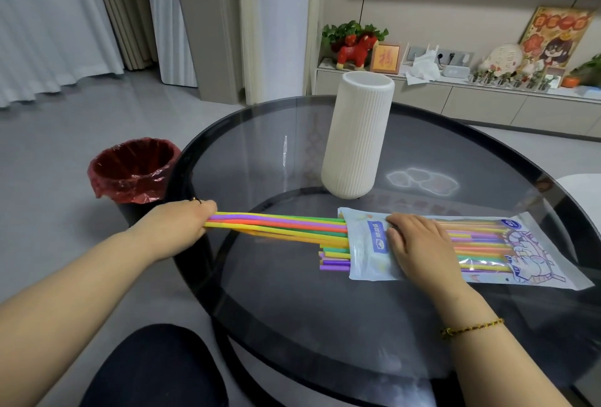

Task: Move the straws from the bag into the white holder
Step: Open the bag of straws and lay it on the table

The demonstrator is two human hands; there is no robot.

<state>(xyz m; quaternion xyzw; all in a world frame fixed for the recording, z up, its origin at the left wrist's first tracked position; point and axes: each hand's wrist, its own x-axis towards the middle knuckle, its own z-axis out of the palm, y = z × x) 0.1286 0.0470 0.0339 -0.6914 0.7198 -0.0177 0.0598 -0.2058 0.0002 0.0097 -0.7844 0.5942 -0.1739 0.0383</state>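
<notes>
The straws (279, 223), partly out of the bag (520, 263) just in front of the white holder (357, 136), were clamped in the curled fingers of the left hand (182, 224), seemingly to draw them free, while the right hand (413, 244), fingers flat and close together, pinned the bag to the glass table (292, 302), with a living-room cabinet (471, 104) behind the holder.

I can read only the gold character 福 on the small framed plaque (385, 58) on the sideboard (487, 104); the blue label (379, 239) on the straw bag (367, 268) and the poster (553, 37) are too blurred for me.
</notes>
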